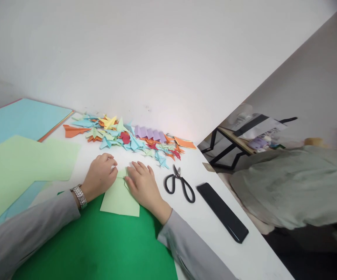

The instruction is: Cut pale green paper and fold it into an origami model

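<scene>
A light green sheet of paper [120, 200], folded near its top, lies on a bright green mat or sheet [104, 245]. My left hand [100, 175], with a metal watch [79, 196] on the wrist, is at the paper's upper left edge. Its fingers are curled, and its thumb is against the paper. On the upper right part of the paper rests my right hand [145, 186], palm down with the fingers stretched and apart. Part of the paper's right side is hidden under it.
Folded paper planes [116, 134] in several colours line the wall. Black-handled scissors [180, 184] and a long black case [222, 212] are to the right. Large green sheets [31, 159] and blue sheets [28, 120] lie left. A person in a grey-green top [297, 186] is beyond the table's right edge.
</scene>
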### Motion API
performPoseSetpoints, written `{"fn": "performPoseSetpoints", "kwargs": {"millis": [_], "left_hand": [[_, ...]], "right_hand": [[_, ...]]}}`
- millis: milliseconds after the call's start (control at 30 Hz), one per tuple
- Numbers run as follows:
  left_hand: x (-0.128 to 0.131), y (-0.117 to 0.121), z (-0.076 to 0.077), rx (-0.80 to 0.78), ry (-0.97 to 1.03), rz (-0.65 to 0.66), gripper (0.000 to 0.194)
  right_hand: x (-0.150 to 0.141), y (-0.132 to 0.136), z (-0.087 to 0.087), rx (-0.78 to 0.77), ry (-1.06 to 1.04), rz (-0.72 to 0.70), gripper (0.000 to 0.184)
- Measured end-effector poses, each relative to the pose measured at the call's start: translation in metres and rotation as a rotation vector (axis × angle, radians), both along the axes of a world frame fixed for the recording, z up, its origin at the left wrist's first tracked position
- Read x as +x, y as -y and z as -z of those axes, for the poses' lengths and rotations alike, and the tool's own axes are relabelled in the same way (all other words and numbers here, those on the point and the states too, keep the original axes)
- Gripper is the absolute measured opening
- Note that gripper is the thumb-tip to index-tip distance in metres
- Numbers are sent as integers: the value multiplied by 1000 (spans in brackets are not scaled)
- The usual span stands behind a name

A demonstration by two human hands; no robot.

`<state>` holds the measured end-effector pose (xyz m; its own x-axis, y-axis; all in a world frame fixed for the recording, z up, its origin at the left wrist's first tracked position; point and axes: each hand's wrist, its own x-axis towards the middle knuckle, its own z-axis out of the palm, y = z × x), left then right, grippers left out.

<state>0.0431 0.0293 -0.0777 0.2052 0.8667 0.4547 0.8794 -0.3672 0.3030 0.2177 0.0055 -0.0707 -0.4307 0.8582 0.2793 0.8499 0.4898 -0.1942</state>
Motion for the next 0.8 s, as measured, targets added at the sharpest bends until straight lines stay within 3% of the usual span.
{"fn": "performPoseSetpoints", "kwargs": {"millis": [233,533,800], "left_hand": [[7,14,-1,17,-99,-43,19],[7,13,5,-22,-46,-8,10],[6,12,0,-51,101,197,4]], "right_hand": [[1,-3,14,75,-63,-37,26],[2,-3,16,149,-88,-87,19],[7,-4,16,130,-156,-109,16]]}}
